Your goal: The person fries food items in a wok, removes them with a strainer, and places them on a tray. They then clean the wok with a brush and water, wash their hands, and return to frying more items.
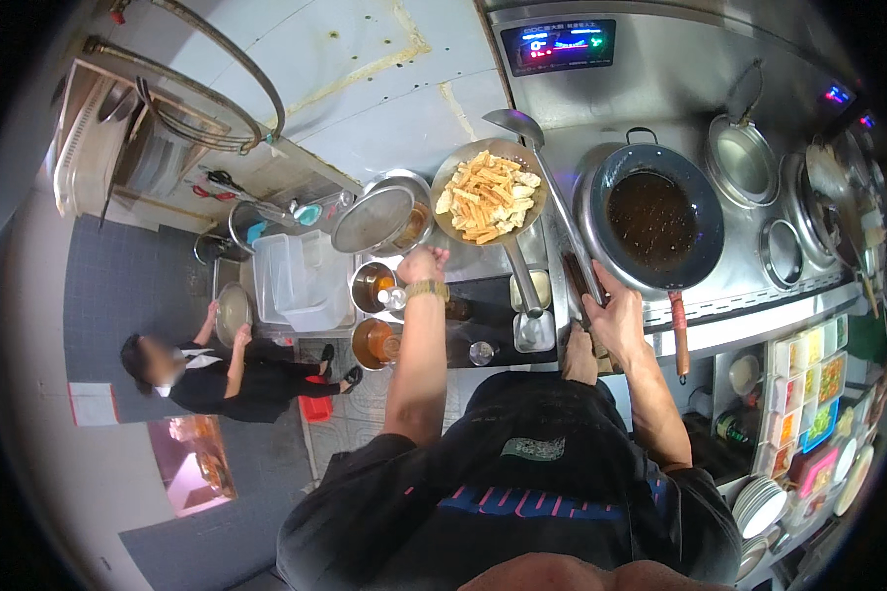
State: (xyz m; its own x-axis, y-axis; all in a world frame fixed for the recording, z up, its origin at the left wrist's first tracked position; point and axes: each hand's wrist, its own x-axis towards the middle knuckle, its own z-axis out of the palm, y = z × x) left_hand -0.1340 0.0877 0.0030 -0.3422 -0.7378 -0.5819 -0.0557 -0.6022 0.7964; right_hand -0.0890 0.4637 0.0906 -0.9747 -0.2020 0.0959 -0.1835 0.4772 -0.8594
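Observation:
My left hand [423,264] has its fingers curled beside a round mesh strainer [373,219] resting over a metal bowl; whether it grips anything is unclear. My right hand [615,306] is closed around the lower handle of a long metal ladle [571,214], whose bowl points away from me. Left of the ladle, a perforated metal skimmer [521,277] bears fried strips and pale pieces of food [491,196]. Right of the ladle, a black wok [698,255] with a red-wrapped handle holds dark brown liquid [650,218] on the stove.
Metal pots of orange liquid [373,343], small square containers [534,332] and clear plastic tubs [299,284] stand at left. Another person [222,380] holds a round bowl [233,314] beyond them. Ingredient trays [809,369] and stacked plates [760,506] are at right.

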